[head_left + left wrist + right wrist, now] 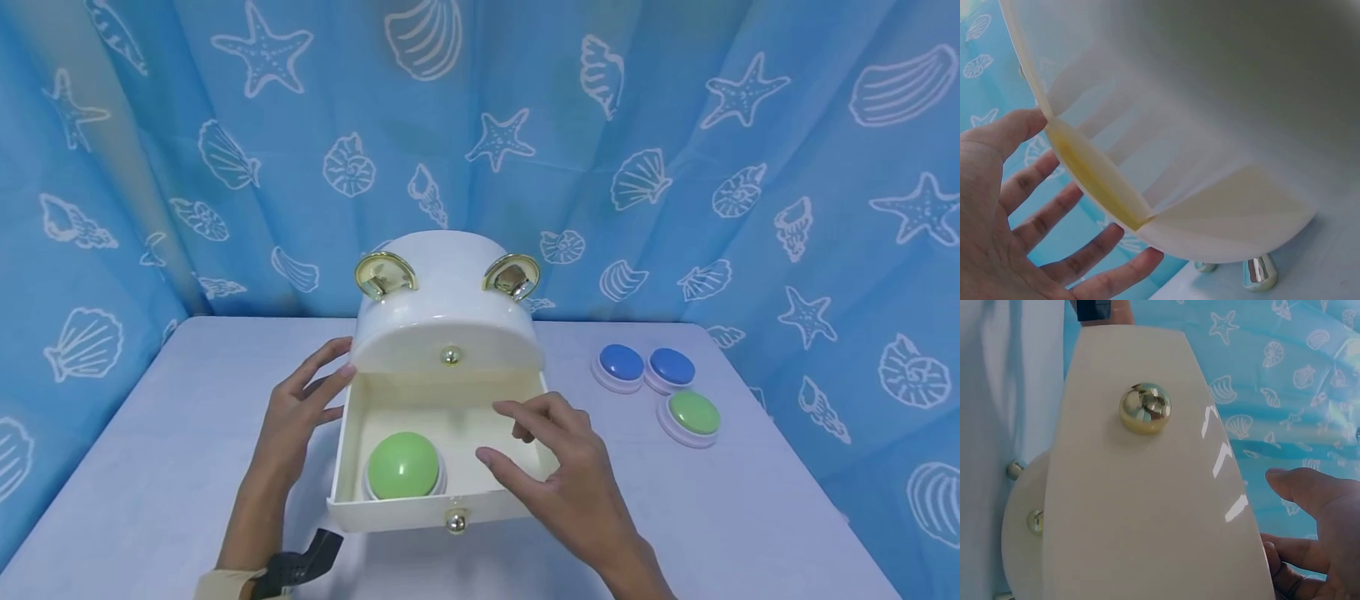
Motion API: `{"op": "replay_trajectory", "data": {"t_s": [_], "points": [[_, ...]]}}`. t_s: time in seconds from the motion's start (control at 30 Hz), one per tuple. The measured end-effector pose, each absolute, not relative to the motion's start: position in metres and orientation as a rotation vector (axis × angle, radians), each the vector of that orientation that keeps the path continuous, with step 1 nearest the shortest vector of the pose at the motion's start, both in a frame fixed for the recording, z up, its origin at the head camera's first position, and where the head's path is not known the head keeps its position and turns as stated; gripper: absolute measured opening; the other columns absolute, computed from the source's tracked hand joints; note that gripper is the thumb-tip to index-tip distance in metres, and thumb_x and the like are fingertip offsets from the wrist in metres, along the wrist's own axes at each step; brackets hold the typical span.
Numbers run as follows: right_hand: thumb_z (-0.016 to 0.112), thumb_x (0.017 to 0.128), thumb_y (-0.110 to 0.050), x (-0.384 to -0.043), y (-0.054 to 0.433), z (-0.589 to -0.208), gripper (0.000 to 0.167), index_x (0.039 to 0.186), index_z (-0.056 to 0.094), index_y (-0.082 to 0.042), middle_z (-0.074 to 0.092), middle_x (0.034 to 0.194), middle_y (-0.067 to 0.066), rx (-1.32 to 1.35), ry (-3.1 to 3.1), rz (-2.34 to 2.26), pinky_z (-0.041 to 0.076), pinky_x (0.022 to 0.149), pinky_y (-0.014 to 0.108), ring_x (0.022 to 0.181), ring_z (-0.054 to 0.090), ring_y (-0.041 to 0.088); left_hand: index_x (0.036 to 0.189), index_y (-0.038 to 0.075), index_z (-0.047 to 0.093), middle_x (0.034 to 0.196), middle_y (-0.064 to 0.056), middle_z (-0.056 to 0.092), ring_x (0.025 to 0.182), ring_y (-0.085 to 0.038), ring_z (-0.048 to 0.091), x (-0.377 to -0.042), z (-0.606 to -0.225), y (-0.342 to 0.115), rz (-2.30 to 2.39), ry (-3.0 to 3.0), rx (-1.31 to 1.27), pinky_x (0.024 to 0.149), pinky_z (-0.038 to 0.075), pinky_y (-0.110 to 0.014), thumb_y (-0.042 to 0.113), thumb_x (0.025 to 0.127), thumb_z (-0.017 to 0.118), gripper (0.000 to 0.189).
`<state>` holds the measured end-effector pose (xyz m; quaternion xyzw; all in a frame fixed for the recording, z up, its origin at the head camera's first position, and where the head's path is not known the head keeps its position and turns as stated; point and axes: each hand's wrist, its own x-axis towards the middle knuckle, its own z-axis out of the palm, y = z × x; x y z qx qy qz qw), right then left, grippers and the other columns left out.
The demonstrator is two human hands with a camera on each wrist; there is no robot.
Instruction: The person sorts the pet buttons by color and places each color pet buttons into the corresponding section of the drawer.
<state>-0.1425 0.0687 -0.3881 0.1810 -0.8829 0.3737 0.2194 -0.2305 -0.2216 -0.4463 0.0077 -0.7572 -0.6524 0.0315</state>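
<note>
A white rounded storage box point(448, 283) with two gold ears stands on the table, its lower drawer point(393, 518) pulled out toward me. Inside the drawer, at the front left, sits a green dome button point(403, 467) on a white base. My left hand point(288, 417) touches the box's left side with its fingertips, fingers extended and spread in the left wrist view. Over the right part of the drawer hovers my right hand point(570, 458), thumb and forefinger apart, holding nothing. The right wrist view shows the drawer front point(1141, 506) with its gold knob point(1145, 407).
To the right of the box lie two blue buttons, one blue button point(621, 363) beside the other blue button point(672, 367), and a green button point(693, 413) nearer me. A blue seashell-print curtain point(450, 108) hangs behind the white-covered table point(750, 517).
</note>
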Motion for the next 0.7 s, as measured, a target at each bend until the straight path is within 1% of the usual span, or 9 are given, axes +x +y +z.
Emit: {"op": "replay_trajectory", "data": {"t_s": [0.13,0.3,0.37,0.57,0.7], "points": [[0.088,0.078,-0.025,-0.144,0.078,-0.391,0.041,0.117,0.074,-0.019,0.053,0.092,-0.014,0.462,-2.426,1.027,0.047,0.069,0.030,0.086,0.050,0.007,0.147,0.033,0.049,0.150,0.010,0.045,0.132,-0.023,0.050,-0.230,-0.446,-0.222,-1.997,-2.340,0.031,0.095,0.053,-0.050,0.053,0.093,0.064,0.060],[0.088,0.078,-0.020,-0.147,0.092,-0.395,0.040,0.116,0.075,-0.017,0.055,0.092,-0.010,0.384,-2.397,1.058,0.051,0.069,0.025,0.087,0.053,0.006,0.147,0.031,0.050,0.150,0.009,0.045,0.133,-0.024,0.050,-0.230,-0.447,-0.222,-1.997,-2.339,0.039,0.096,0.053,-0.051,0.053,0.093,0.064,0.060],[0.088,0.079,-0.022,-0.149,0.097,-0.396,0.040,0.116,0.075,-0.018,0.056,0.092,-0.010,0.334,-2.394,1.059,0.052,0.069,0.023,0.087,0.053,0.005,0.147,0.031,0.050,0.150,0.009,0.045,0.132,-0.024,0.050,-0.229,-0.446,-0.221,-1.995,-2.334,0.047,0.096,0.053,-0.051,0.052,0.093,0.065,0.060],[0.085,0.082,-0.028,-0.157,0.114,-0.400,0.039,0.118,0.074,-0.020,0.057,0.094,-0.009,0.192,-2.400,1.009,0.056,0.070,0.026,0.088,0.053,0.005,0.147,0.031,0.050,0.150,0.009,0.045,0.132,-0.024,0.051,-0.229,-0.445,-0.221,-1.982,-2.335,0.051,0.095,0.053,-0.050,0.052,0.093,0.065,0.060],[0.083,0.084,-0.030,-0.162,0.125,-0.405,0.040,0.121,0.073,-0.019,0.057,0.096,-0.007,0.135,-2.409,0.990,0.055,0.069,0.025,0.090,0.053,0.007,0.147,0.030,0.050,0.151,0.009,0.045,0.132,-0.024,0.051,-0.228,-0.445,-0.219,-1.975,-2.344,0.053,0.096,0.053,-0.050,0.052,0.093,0.064,0.060]]}}
